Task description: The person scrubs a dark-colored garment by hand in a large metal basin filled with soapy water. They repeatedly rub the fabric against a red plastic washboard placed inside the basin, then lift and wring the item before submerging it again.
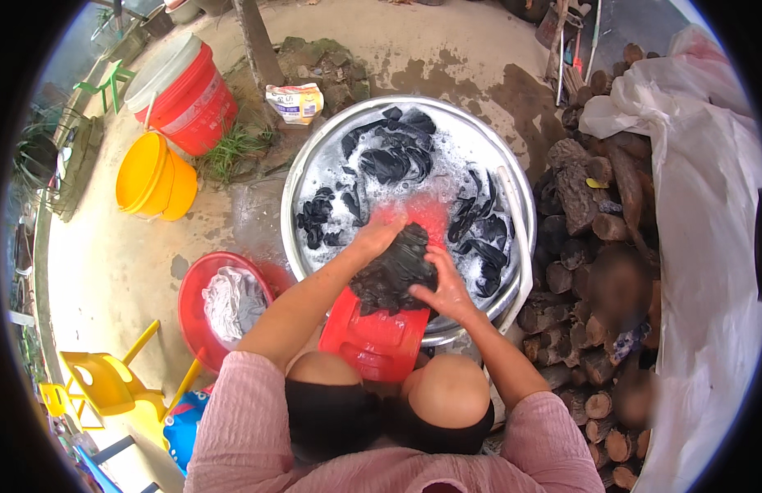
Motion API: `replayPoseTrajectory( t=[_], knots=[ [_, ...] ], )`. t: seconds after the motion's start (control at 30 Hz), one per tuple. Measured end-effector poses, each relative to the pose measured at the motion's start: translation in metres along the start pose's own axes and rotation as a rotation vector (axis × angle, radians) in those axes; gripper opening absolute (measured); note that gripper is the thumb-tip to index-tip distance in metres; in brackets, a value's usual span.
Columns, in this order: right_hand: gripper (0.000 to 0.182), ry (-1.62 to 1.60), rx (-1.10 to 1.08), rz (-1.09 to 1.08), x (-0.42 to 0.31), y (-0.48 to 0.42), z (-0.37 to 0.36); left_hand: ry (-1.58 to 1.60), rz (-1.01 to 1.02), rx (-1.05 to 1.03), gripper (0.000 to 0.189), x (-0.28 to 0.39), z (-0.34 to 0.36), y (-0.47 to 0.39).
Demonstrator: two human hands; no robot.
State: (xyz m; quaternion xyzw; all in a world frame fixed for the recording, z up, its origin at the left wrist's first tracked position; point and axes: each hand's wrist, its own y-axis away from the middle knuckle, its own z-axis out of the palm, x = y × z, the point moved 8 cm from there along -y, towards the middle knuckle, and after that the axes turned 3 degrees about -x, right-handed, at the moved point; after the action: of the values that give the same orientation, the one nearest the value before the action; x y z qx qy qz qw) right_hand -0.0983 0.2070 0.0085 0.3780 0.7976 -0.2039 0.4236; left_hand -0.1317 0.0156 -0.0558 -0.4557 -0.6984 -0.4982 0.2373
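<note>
A wet black cloth (393,271) lies bunched on a red plastic washboard (374,345), which leans into a large round metal basin (286,215). My left hand (381,236) grips the cloth at its far left edge. On the cloth's right side, my right hand (447,288) rests with thumb and fingers spread, touching it. The washboard's far part dips under suds. Sudsy water fills the basin, with more black garments (393,148) floating at the back, a dark bunch (316,215) at the left and dark pieces (488,252) at the right.
A pale hose (521,246) hangs over the basin's right rim. Stacked firewood (572,179) and plastic sheeting (695,246) stand to the right. At left are a red tub (187,308) holding pale cloth, a yellow bucket (177,188), a lidded red bucket (202,98) and a yellow chair (103,382).
</note>
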Motion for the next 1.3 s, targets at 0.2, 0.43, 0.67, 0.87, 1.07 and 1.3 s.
replayPoseTrajectory(
  t=[0.2, 0.43, 0.67, 0.87, 1.07, 1.3],
  knots=[
    [0.021, -1.127, 0.422, 0.298, 0.043, 0.026, -0.069, 0.183, -0.13, -0.048, 0.087, 0.026, -0.068, 0.067],
    [0.033, -1.383, 0.282, -0.001, -0.099, -0.026, -0.121, -0.661, 0.261, -0.146, 0.109, 0.056, -0.036, 0.145],
    [0.031, -1.365, 0.207, -0.357, -0.246, -0.042, -0.177, -0.564, 0.238, 0.061, 0.079, 0.087, -0.035, 0.161],
    [0.032, -0.995, 0.368, -0.379, -0.265, -0.044, -0.204, 0.536, 0.307, -0.086, 0.022, 0.097, -0.068, 0.167],
    [0.084, -0.128, 0.083, 0.134, -0.146, -0.017, -0.114, 0.568, 0.286, 0.012, 0.014, 0.107, -0.085, 0.174],
    [0.096, 0.246, -0.459, 0.102, -0.148, -0.004, -0.027, 0.907, 0.263, 0.098, 0.014, 0.126, -0.081, 0.171]
  ],
)
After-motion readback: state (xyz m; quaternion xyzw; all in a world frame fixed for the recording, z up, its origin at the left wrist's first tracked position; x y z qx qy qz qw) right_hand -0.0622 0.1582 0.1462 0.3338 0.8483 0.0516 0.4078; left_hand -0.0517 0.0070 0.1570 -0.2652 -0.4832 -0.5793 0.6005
